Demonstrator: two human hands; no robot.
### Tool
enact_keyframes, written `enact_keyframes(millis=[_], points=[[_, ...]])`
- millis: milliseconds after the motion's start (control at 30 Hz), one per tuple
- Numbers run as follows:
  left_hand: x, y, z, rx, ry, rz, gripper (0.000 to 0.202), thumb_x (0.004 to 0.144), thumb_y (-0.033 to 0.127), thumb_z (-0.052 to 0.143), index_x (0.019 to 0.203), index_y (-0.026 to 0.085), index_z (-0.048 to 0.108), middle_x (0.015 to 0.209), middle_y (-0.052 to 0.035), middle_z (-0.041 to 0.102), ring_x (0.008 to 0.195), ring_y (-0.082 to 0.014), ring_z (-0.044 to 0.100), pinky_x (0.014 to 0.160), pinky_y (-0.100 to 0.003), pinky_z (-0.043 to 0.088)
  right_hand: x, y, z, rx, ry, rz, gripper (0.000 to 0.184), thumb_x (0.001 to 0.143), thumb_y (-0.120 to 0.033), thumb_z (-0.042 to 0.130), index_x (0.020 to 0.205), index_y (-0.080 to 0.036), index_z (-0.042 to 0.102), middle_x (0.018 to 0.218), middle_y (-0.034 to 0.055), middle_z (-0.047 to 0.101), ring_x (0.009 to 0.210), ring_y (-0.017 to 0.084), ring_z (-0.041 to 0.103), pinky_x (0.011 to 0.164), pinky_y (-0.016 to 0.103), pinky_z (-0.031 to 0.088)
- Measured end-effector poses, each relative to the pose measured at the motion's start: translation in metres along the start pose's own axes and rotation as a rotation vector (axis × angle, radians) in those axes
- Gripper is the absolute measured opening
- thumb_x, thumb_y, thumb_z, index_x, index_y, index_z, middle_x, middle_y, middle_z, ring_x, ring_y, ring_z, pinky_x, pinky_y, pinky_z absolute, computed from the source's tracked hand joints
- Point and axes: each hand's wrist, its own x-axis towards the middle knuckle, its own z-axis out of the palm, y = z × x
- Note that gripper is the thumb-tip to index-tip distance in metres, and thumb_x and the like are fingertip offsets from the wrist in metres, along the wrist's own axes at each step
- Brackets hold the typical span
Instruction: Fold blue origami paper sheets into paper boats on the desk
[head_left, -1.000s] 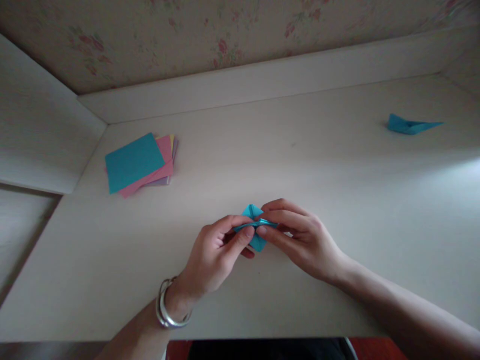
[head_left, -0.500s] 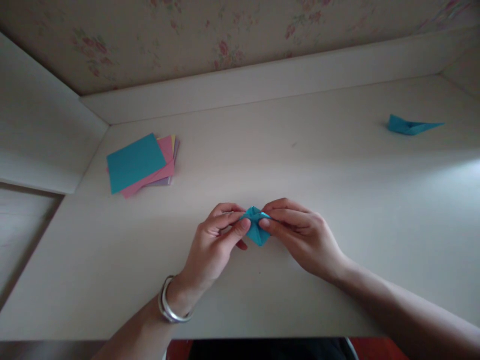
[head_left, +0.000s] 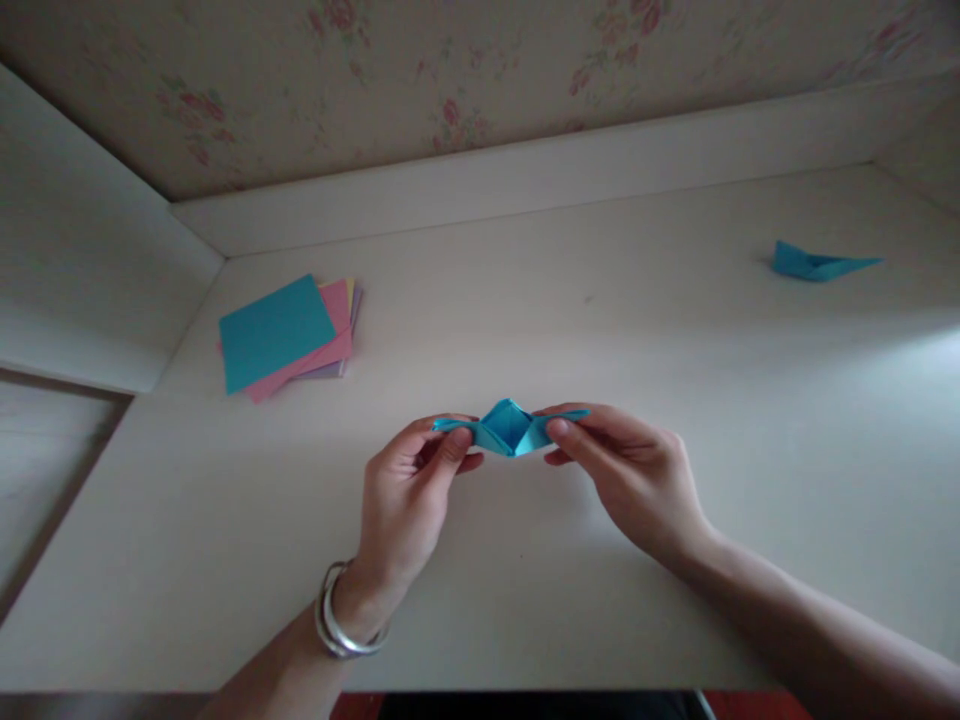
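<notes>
Your two hands meet at the centre of the frame, forearms coming up from the lower corners. Your left hand (head_left: 405, 500) is curled, thumb and forefinger pinched on the left tip of a blue paper fold (head_left: 510, 428), with the wrist bent back and a silver bangle (head_left: 341, 625) round it. Your right hand (head_left: 630, 470) lies flatter with the fingers stretched toward the left of the frame, its thumb and fingertips pinching the right tip. The fold is drawn out sideways between the two grips, a small peak standing up in its middle (whether it rests on the desk (head_left: 525, 600) or hangs just above cannot be told).

The desk's near edge runs along the bottom of the frame, just below your wrists. A raised pale ledge (head_left: 525, 170) crosses the upper part of the frame at the back, and a side panel (head_left: 82, 270) closes off the left. Bare desk lies all round your hands: a wide stretch to the right, and more toward the upper left.

Counting: two hands, one fold held between them, one blue paper boat (head_left: 814, 264) lying well apart at the upper right, and one stack (head_left: 285, 335) of paper sheets at the upper left. The stack shows four colours, blue on top, then pink, yellow and purple edges.
</notes>
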Motion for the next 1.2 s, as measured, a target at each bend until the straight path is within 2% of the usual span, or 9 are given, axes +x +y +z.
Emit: enact_keyframes(millis=[267,500,700,900,1100,1200], points=[[0.0031,0.0014,0.0020,-0.214,0.120,-0.119,0.024,0.076,0.037,0.085,0.090,0.019,0.078,0.088,-0.0024,0.078,0.079,-0.0151,0.075,0.068,-0.020,0.064,0.0013,0.0036,0.0009,0.213,0.049,0.033,0.010,0.085,-0.035,0.078,0.086,-0.026,0.083,0.088,0.0001,0.077,0.073,0.013,0.071,0.065,0.023,0.067],[0.0028,0.0047,0.0056,-0.309,0.161,-0.154,0.026,0.070,0.036,0.089,0.085,0.019,0.077,0.081,0.0000,0.078,0.074,-0.0128,0.075,0.064,-0.015,0.062,0.0017,0.0072,0.0005,0.326,0.048,0.068,0.010,0.082,-0.035,0.081,0.086,-0.026,0.083,0.089,0.0013,0.076,0.076,0.014,0.071,0.064,0.024,0.068],[0.0036,0.0056,0.0074,-0.366,0.199,-0.145,0.027,0.065,0.034,0.092,0.082,0.019,0.077,0.077,0.0012,0.078,0.068,-0.0106,0.074,0.065,-0.016,0.062,0.0014,0.0069,0.0010,0.394,0.040,0.078,0.008,0.082,-0.034,0.081,0.087,-0.027,0.082,0.087,0.0007,0.076,0.076,0.014,0.072,0.065,0.023,0.068],[0.0010,0.0044,0.0051,-0.338,0.126,-0.159,0.020,0.073,0.033,0.087,0.088,0.020,0.079,0.092,-0.0035,0.080,0.079,-0.0157,0.077,0.066,-0.019,0.063,0.0031,0.0061,-0.0002,0.366,0.021,0.036,0.007,0.084,-0.033,0.079,0.090,-0.031,0.082,0.095,0.0005,0.078,0.081,0.016,0.075,0.066,0.024,0.068],[0.0012,-0.0012,-0.0002,-0.283,0.047,-0.092,0.023,0.075,0.023,0.084,0.098,0.022,0.080,0.105,-0.0073,0.080,0.085,-0.0212,0.077,0.067,-0.024,0.065,0.0016,0.0053,-0.0009,0.247,-0.031,-0.042,0.014,0.087,-0.029,0.077,0.100,-0.032,0.081,0.101,0.0017,0.079,0.078,0.017,0.077,0.070,0.025,0.068],[0.0005,-0.0001,-0.0021,-0.294,-0.033,-0.097,0.027,0.080,0.020,0.079,0.107,0.024,0.078,0.113,-0.0067,0.077,0.091,-0.0218,0.076,0.072,-0.026,0.065,0.0010,0.0059,-0.0022,0.190,-0.012,-0.065,0.014,0.087,-0.029,0.076,0.100,-0.030,0.081,0.103,0.0025,0.079,0.077,0.017,0.077,0.071,0.027,0.069]])
